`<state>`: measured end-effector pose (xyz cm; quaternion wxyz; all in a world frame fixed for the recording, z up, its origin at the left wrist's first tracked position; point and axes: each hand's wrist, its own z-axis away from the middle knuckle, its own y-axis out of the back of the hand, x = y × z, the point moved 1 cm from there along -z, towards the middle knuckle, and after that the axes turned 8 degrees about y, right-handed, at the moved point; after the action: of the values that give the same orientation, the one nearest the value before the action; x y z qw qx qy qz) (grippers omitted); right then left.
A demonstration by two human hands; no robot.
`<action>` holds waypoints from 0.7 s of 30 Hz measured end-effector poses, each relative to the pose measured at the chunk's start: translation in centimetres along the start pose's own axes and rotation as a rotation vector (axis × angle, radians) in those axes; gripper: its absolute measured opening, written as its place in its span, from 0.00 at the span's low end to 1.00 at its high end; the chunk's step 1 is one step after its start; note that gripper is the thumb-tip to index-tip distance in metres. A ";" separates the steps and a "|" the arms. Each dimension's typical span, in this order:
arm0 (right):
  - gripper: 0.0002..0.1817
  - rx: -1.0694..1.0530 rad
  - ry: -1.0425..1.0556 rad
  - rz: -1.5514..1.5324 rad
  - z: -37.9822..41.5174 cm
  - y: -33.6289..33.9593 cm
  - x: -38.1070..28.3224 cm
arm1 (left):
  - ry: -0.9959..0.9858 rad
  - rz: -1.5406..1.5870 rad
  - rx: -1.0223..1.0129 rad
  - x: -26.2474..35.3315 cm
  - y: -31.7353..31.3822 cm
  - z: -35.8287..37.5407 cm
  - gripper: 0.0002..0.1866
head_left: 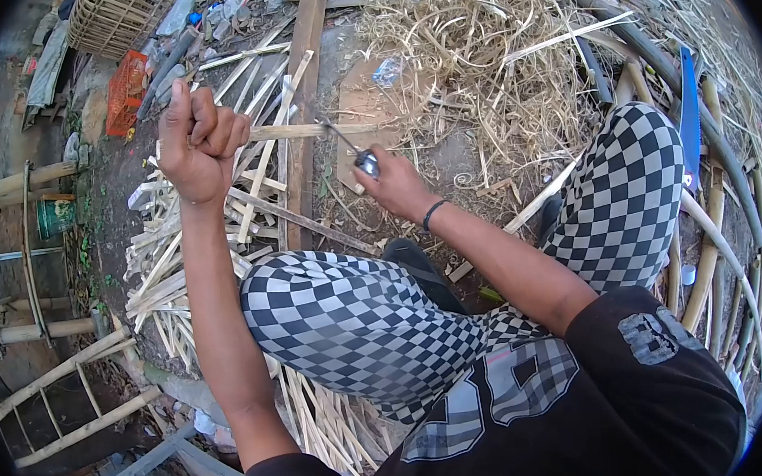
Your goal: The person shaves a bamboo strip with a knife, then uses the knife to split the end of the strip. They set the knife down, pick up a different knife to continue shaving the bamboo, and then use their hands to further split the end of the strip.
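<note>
My left hand [199,147] is raised, its fingers closed around one end of a pale bamboo strip [286,132]. The strip runs level to the right, over a wooden plank [300,159]. In my right hand [397,185] is a knife [366,161]; its rounded handle end shows, and the thin dark blade slants up and left to meet the strip. Part of the handle is hidden by the fingers. Beyond the knife lies a flat piece of cardboard [368,94] with shavings on it.
A heap of curly shavings [482,48] covers the ground ahead. Many split strips [160,248] lie at the left. A blue saw [689,111] stands by my right knee, near long bamboo poles [713,200]. An orange crate [125,93] and woven basket [113,21] are far left.
</note>
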<state>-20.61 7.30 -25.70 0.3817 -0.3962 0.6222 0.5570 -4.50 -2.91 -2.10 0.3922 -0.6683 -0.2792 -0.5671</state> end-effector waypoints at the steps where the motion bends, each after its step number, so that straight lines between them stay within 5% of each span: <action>1: 0.24 0.012 -0.186 -0.027 0.5 -0.5 2.5 | 0.003 -0.005 0.040 0.0 0.1 0.1 0.28; 5: 0.23 0.002 -0.244 0.104 0.4 0.0 4.5 | -0.020 0.019 0.141 -0.2 0.3 0.3 0.27; 8: 0.25 -0.045 -0.238 0.066 -0.6 1.0 -0.1 | -0.042 0.069 0.163 0.0 1.1 -0.2 0.27; 14: 0.23 -0.039 0.116 0.038 -1.1 2.2 -9.2 | -0.054 0.085 0.147 0.0 0.8 -0.1 0.27; 16: 0.22 -0.057 0.119 0.134 -1.1 2.1 -7.8 | -0.048 0.079 0.142 0.1 0.4 -0.1 0.27; 19: 0.25 0.009 -0.151 0.082 0.3 -0.9 4.4 | -0.038 0.049 0.157 0.1 0.3 0.2 0.27; 21: 0.25 0.020 -0.264 0.113 0.4 -0.3 6.7 | -0.052 0.075 0.162 -0.1 0.8 0.1 0.27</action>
<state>-22.90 7.23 -31.97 0.4322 -0.2802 0.5935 0.6185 -3.85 -3.26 -2.31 0.4584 -0.6589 -0.3089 -0.5102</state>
